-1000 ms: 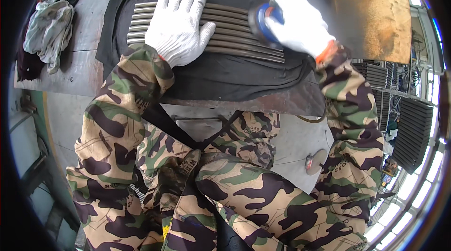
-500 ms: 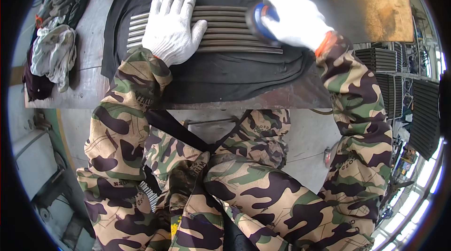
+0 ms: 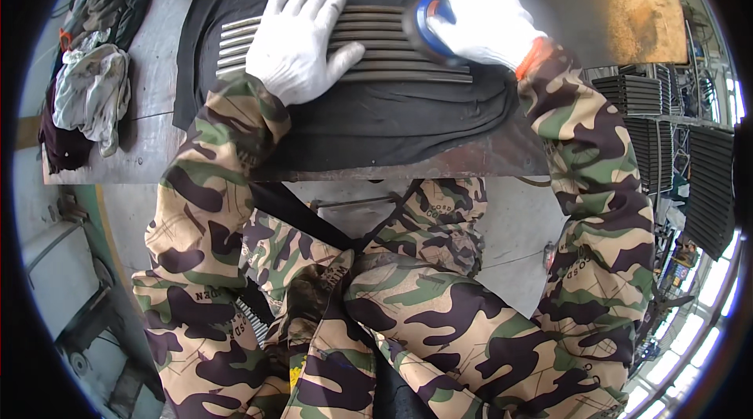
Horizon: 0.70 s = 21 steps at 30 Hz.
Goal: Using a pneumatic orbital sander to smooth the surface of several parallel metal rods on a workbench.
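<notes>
Shifted leftward, right hand (image 3: 482,20) clamps blue tool (image 3: 428,29) — left hand (image 3: 296,49) flat on rods (image 3: 386,45) — sleeves (image 3: 580,266) lettered.

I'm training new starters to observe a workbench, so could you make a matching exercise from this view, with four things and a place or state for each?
Column one
1. Left hand
2. Metal rods
3. Pale crumpled rag
4. Right hand

Column two
A. Gripping a blue round tool
B. Side by side on black cloth
C. At the left of the table
D. Palm down, thumb spread

Right pairs: 1-D, 2-B, 3-C, 4-A.
</notes>
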Each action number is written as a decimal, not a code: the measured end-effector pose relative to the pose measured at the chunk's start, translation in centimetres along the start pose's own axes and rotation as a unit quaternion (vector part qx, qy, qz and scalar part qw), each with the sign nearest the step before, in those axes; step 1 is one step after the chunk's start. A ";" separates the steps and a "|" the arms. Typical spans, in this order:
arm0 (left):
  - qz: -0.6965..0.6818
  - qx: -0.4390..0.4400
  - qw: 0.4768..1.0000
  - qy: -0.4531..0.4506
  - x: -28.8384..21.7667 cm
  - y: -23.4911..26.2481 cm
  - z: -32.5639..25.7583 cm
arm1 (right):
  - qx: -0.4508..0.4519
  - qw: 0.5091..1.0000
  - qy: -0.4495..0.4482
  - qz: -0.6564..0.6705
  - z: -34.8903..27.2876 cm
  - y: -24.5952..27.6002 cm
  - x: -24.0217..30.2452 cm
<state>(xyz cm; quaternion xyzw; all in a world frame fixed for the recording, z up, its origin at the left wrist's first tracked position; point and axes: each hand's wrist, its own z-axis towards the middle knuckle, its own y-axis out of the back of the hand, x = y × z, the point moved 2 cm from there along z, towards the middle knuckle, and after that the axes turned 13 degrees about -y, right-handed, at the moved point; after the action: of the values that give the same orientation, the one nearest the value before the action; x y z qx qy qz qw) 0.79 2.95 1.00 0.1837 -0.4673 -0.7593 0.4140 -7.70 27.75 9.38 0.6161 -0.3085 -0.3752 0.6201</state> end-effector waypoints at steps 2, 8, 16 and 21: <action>0.009 0.011 0.999 0.032 -0.9 -0.5 -0.4 | -0.024 1.000 -0.002 -0.011 -0.4 -0.6 -0.1; 0.080 -0.010 0.993 0.091 -0.3 -1.9 0.6 | -0.031 0.999 0.027 -0.001 -0.2 0.0 0.5; 0.047 -0.020 0.995 0.080 0.6 -2.1 1.5 | -0.036 0.998 0.051 0.013 -0.1 0.2 -0.8; 0.039 -0.014 0.996 0.085 0.3 -2.1 1.1 | -0.064 0.995 0.074 0.011 -2.6 -0.5 -1.0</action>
<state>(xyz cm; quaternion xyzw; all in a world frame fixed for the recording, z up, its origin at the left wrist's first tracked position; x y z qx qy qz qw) -1.05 3.81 -0.25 0.2237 -0.4264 -0.7307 0.4840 -6.10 29.98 8.86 0.5981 -0.2441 -0.3411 0.6829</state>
